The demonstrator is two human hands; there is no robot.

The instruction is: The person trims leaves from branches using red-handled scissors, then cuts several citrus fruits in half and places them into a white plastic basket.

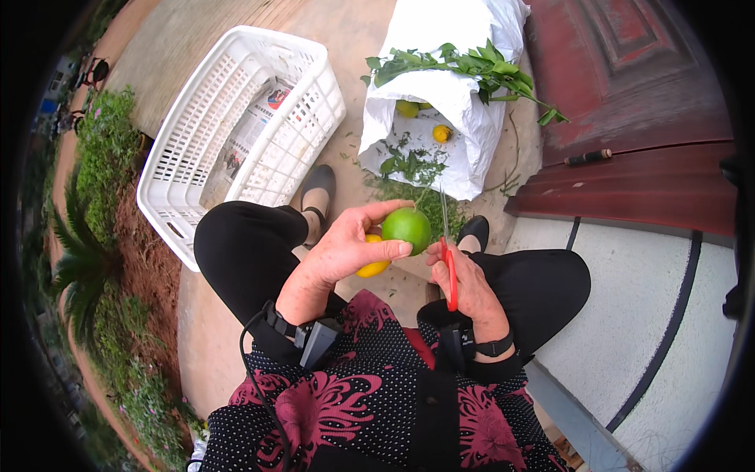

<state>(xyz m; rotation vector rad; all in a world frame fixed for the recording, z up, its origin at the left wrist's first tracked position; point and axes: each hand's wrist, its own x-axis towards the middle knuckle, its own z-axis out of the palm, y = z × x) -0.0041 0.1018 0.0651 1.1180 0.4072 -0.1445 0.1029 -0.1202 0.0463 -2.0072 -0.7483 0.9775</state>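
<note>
My left hand [336, 250] is closed around a green citrus fruit [407, 230], with the thumb and fingers on its near side. A yellow citrus fruit [373, 263] shows below it, partly covered by the same hand. A short stem rises from the top of the green fruit. Close to its right side, my right hand [472, 282] grips red-handled scissors [449, 274], their narrow blades pointing up and away. Whether the blades are parted is hard to make out. Beyond the hands, a white sack [384, 118] lies with its mouth toward me.
Inside the sack are a yellow fruit [442, 134] and greenish-yellow fruit [406, 108]. A leafy branch [440, 64] lies across its top; leaf clippings [412, 164] spread at its mouth. Left stands a white slotted basket [296, 49] lined with newspaper [255, 126]. A dark red door [621, 86] is right.
</note>
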